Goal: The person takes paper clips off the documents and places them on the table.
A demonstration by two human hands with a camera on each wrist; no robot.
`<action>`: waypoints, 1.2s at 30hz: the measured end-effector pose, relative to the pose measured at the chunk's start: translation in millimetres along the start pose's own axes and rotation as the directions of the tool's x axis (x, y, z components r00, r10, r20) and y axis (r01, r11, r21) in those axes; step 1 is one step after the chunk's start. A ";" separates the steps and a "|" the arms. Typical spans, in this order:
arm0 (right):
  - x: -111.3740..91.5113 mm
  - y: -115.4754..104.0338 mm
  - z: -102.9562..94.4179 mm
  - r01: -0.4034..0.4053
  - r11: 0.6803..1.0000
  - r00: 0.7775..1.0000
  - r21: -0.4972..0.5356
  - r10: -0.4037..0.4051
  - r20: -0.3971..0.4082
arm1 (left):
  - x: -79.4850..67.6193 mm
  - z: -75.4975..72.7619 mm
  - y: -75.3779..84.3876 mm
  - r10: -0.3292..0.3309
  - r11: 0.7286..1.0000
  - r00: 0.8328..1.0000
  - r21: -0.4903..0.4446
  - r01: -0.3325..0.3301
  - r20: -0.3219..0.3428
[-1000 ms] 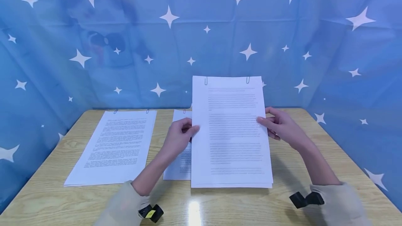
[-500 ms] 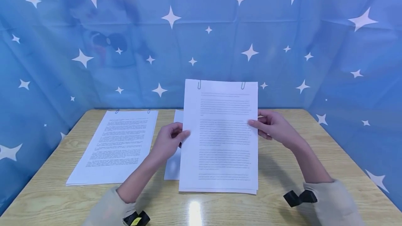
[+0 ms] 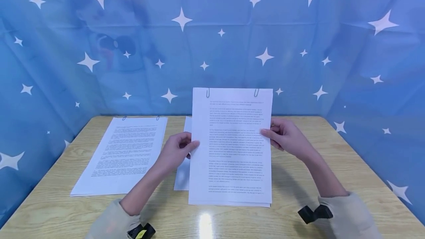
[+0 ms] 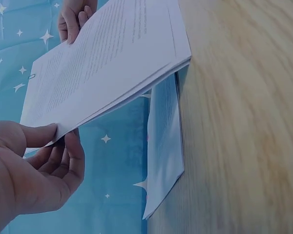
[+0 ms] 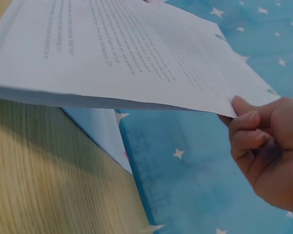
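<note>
Gripping the clipped paper stack (image 3: 232,165) above the table (image 3: 245,222), we pinch its left edge with the left hand (image 3: 174,151) and its right edge with the right hand (image 3: 289,138). Two paper clips (image 3: 207,92) sit on its upper edge. Another stack (image 3: 121,158) lies at left; further papers (image 3: 182,180) lie behind, partly hidden.

Bright, fairly even light fills the head view. White glare (image 3: 205,226) burns a patch of the table (image 3: 242,222) below the fingers (image 3: 195,144) of the left hand (image 3: 174,152) and right hand (image 3: 289,139). A soft shadow (image 3: 289,182) lies below the right fingers. Both wrist views look dimmer; in the left, print on the paper (image 4: 102,73) above the fingers is too soft to read.
</note>
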State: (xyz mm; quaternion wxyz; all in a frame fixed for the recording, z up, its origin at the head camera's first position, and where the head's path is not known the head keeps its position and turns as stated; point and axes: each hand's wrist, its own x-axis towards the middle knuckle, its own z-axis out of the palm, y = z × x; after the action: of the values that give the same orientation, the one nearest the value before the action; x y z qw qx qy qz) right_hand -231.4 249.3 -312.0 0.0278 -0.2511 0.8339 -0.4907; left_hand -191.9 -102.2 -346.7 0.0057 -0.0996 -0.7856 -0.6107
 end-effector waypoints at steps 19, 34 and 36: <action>0.7 7.0 7.9 0.046 0.998 0.998 -0.044 -0.047 -0.029 | 11.0 -7.7 17.9 0.233 0.968 0.960 0.132 -0.214 -0.153; -2.3 2.7 13.0 0.089 0.995 0.996 -0.041 -0.089 0.004 | 24.3 -8.0 42.0 0.354 0.934 0.887 0.074 -0.349 -0.296; -1.7 3.3 13.9 0.092 0.995 0.996 -0.039 -0.092 0.014 | 25.6 -7.9 44.0 0.369 0.928 0.874 0.076 -0.364 -0.315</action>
State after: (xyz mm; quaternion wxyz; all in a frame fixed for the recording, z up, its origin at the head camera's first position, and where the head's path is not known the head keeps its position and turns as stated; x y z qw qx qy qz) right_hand -227.2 240.1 -322.3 0.0052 -0.2926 0.8308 -0.4734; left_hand -210.7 -95.7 -299.2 0.2507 -0.1450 -0.7449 -0.6010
